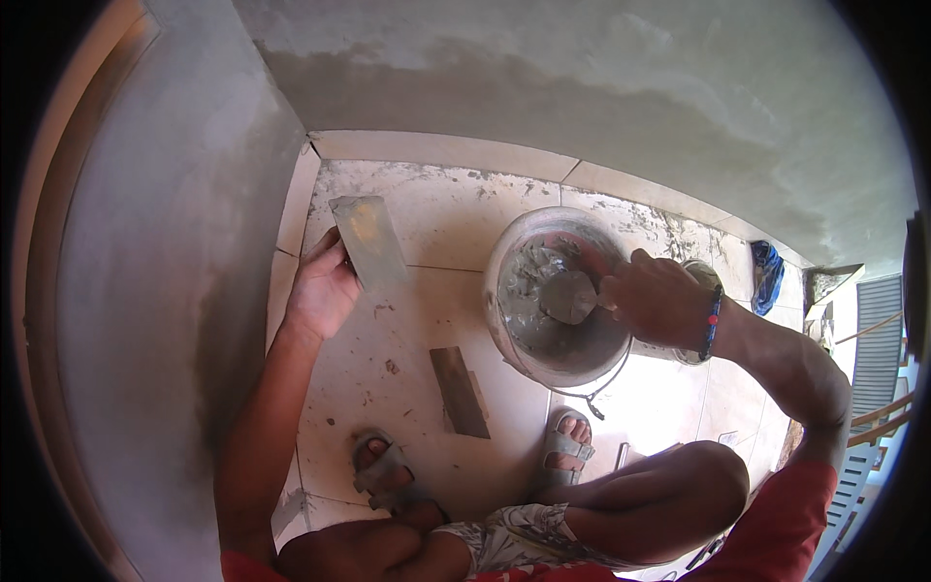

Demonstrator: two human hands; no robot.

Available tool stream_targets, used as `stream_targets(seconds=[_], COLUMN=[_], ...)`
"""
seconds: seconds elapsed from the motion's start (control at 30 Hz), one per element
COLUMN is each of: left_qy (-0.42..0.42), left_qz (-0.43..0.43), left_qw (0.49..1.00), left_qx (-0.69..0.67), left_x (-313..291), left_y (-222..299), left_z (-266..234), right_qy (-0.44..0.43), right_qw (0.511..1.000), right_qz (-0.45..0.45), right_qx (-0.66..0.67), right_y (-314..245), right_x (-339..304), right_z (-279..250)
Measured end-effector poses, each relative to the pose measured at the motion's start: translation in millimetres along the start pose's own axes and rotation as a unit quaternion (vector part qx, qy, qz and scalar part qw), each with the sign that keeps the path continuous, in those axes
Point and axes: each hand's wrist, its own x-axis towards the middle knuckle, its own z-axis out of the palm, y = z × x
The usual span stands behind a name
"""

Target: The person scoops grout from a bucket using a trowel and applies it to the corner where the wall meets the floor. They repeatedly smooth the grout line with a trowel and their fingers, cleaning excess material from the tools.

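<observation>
My left hand (324, 286) is closed round the back of a flat plastering trowel (369, 238). Its rectangular grey blade has a yellowish smear, and its handle is hidden. A round bucket (499, 335) of wet grey plaster (524, 291) stands on the tiles in front of me. Over the bucket's right rim, my right hand (659, 296) grips a small trowel (567, 296), whose plaster-coated blade is inside the bucket against the mix. Most of that trowel's handle is covered by my fingers. The bucket's wire handle (587, 395) hangs down on the near side.
A dark rectangular flat piece (458, 393) lies on the tiled floor between my sandalled feet and the bucket. Behind my right wrist is another round container (700, 276), partly hidden. Plastered walls rise left and ahead. A blue crumpled item (766, 276) lies by the far wall.
</observation>
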Motion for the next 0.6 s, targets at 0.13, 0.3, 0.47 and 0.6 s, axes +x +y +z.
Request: stream_targets(seconds=[0.13,0.3,0.47,0.6], left_qy=[-0.015,-0.033,-0.010,-0.036], left_qz=[-0.027,-0.055,-0.082,-0.100], left_qw=[0.999,0.998,0.996,0.994], left_qx=[0.014,0.028,0.042,0.026], left_x=[-1,-1,-11,-7], left_y=[-9,-16,-15,-26], left_z=[19,23,31,40], right_qy=[0.113,0.169,0.127,0.028], right_qw=[0.991,0.985,0.991,0.997], right_qz=[0.009,0.012,0.040,0.041], right_qx=[-0.065,-0.045,0.023,0.060], right_y=[35,41,31,47], right_x=[-15,-7,-56,-86], right_z=[78,99,45,22])
